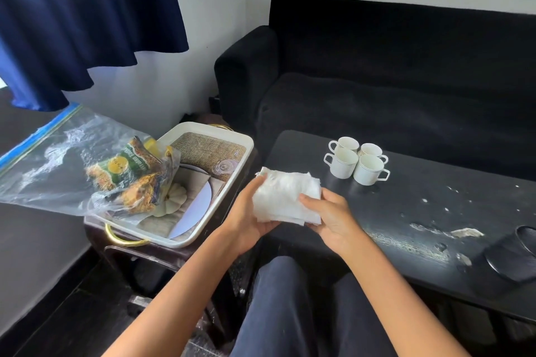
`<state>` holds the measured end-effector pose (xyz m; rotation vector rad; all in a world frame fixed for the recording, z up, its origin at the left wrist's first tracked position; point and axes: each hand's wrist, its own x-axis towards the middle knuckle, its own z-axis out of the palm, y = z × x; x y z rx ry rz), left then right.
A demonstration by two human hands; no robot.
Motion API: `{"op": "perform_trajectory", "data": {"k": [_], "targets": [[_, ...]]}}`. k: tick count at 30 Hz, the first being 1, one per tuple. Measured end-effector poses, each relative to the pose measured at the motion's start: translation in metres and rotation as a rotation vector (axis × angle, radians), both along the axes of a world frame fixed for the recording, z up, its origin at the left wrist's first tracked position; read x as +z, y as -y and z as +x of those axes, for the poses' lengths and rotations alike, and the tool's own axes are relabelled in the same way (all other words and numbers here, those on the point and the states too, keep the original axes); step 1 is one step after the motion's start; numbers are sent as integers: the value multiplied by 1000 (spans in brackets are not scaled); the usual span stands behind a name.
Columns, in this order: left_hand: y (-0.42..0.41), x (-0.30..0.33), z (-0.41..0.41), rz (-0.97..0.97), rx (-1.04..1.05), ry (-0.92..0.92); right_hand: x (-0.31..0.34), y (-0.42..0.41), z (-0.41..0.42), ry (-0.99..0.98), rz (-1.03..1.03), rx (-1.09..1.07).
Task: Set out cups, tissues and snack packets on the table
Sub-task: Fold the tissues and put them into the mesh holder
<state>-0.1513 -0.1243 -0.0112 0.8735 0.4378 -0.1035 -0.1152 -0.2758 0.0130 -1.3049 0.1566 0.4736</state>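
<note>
white tissues (pixel 285 197), a soft crinkled stack, held over the near-left corner of the black table (pixel 406 211): left hand (pixel 249 216) cups it underneath, right hand (pixel 330 216) pinches its near edge. four white cups (pixel 357 164) cluster at far left, scuffed tabletop open to their right. snack packets (pixel 130 175) sit in a clear bag (pixel 58 165) on the tray (pixel 237 153) to the left, labels hard to read.

Soft daylight is coming in from the upper left, glowing blue through the curtain (pixel 72 17) and leaving the room evenly lit. Pale glare is streaking across the dark counter (pixel 406 211) and the plastic bag (pixel 58 159), while the black sofa (pixel 391 81) is losing detail. Straight edges are bowing toward the borders.
</note>
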Motion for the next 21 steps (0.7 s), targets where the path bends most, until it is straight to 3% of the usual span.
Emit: {"op": "perform_trajectory", "data": {"k": [5, 9, 12, 15, 21], "targets": [[8, 5, -6, -233, 9, 101, 0, -7, 2, -228, 392, -137], [22, 4, -8, -122, -2, 127, -1, -13, -2, -176, 435, -135], [23, 6, -9, -50, -15, 171, -6, -16, -8, -93, 351, -74], [22, 4, -6, -16, 74, 32, -8, -14, -14, -42, 205, -29], [20, -3, -3, 88, 132, -30, -1, -8, -8, 254, -319, 10]]}}
